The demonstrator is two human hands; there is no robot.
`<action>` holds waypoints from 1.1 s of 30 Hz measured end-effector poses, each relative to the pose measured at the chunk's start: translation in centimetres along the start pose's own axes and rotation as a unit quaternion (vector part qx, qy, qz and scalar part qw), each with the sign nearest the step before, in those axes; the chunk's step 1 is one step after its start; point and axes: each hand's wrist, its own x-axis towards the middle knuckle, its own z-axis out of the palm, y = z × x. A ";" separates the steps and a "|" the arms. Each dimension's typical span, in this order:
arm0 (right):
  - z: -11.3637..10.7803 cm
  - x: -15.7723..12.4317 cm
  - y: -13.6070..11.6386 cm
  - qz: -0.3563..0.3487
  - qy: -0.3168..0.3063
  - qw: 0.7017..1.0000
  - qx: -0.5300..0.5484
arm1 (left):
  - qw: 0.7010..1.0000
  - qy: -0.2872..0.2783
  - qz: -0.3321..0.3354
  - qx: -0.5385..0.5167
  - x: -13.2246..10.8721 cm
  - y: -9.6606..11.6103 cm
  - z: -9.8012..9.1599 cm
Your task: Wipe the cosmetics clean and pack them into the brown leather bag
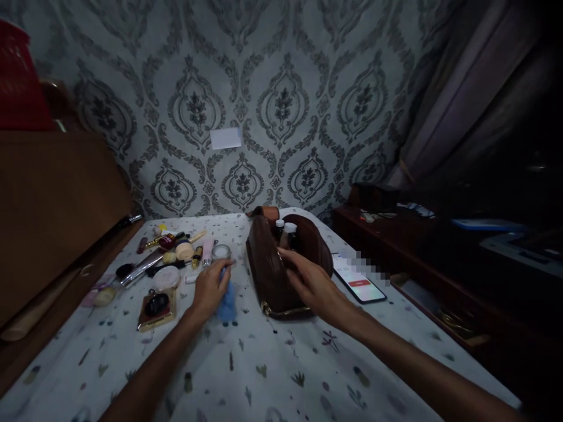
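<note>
A brown cosmetic bag (268,275) stands open on the white patterned cloth (272,375), with two white-capped bottles (285,230) sticking out of it. My right hand (308,281) rests on the bag's near side, fingers curled over its rim. My left hand (211,288) is closed around a small blue item (227,305) that touches the cloth just left of the bag. What the blue item is stays unclear in the dim light.
Several cosmetics lie at the left: a round compact (166,277), a small jar (220,252), brushes and tubes (171,241), a black item on a brown card (156,306). A lit phone (360,284) lies right of the bag. Dark wooden furniture (422,258) flanks the right side.
</note>
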 end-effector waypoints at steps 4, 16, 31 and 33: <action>2.5 -1.7 -1.4 -0.084 0.163 0.977 -0.108 | 0.971 -0.064 -0.058 0.223 -0.9 -2.9 -1.3; 16.1 1.1 -1.4 -0.001 -0.053 0.994 0.100 | 0.963 -0.068 -0.137 0.222 -1.7 -4.6 -2.9; 19.5 2.8 -0.7 0.060 -0.054 0.993 0.083 | 0.956 -0.098 -0.127 0.246 -1.4 -5.0 -2.8; 19.5 2.8 -0.7 0.060 -0.055 0.994 0.077 | 0.946 -0.097 -0.142 0.275 -0.6 -5.2 -2.9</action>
